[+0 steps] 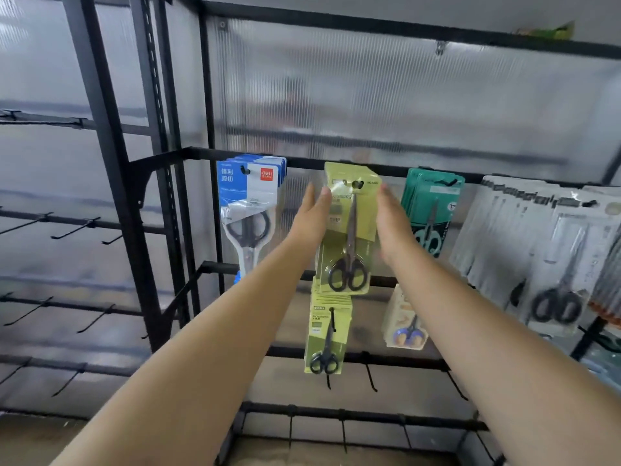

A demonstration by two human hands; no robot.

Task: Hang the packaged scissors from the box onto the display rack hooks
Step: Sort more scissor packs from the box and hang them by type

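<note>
Nearest, two bare forearms are stretched up and forward from the bottom corners toward the rack (111, 136). The left hand (311, 218) is laid flat against the left edge of the green pack (349, 230), its fingers straight and together, the thumb tip pressed on the pack's front near the top left corner. The right hand (391, 223) is held flat along the pack's right edge, fingers extended and not curled; whether it actually touches the pack cannot be told, as it is blurred. The pack is thus flanked by both open palms rather than pinched.

The green pack, with black-handled scissors inside, is seen at the front of a stack of like packs hung on a hook (356, 184) of the middle bar, the hook's tip showing through the hang hole. Below it, a smaller green pack (324, 334) is hung from the next bar down, and a pale pack (405, 317) is hung to its right. Bare hooks are seen on the lower bars and along the rack's left side.

On the same bar as the held pack, blue packs (250, 200) are hung toward the left end, teal packs (431, 210) just to the right, and white packs (544, 243) toward the right end. Behind everything, a ribbed translucent panel (369, 95) is fixed to the black frame.
</note>
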